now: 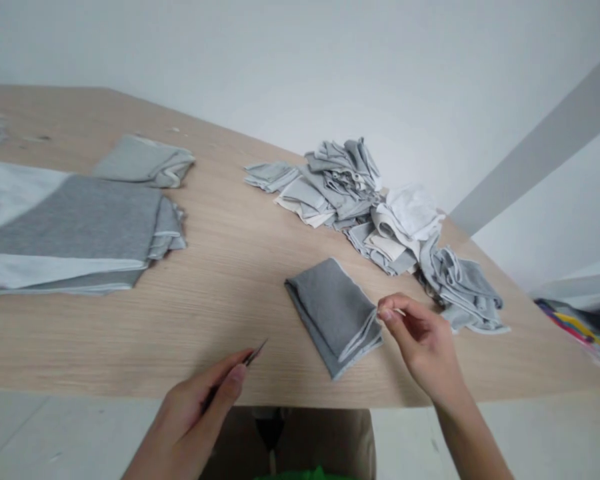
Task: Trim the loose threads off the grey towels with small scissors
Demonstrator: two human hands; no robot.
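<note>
In front of me a folded dark-grey cloth [330, 307] with pale edging lies on the table. My right hand [420, 340] is closed in a pinch at its right corner, and a short white thread [399, 312] pokes out between thumb and forefinger. The cloth's corner reaches up to these fingertips. My left hand [200, 407] is wrapped round a small dark metal tool with a pointed tip, which looks like thread snips [258, 351]. The palm hides most of it. Its tip points toward the cloth without touching it.
Crumpled and folded grey and white cloths [340, 180] are heaped at the back right, with more grey cloths [463, 287] beyond my right hand. A stack of larger grey-and-white pieces [80, 220] and a folded light-grey cloth [143, 160] lie left. The wooden table's [220, 287] front edge is near me.
</note>
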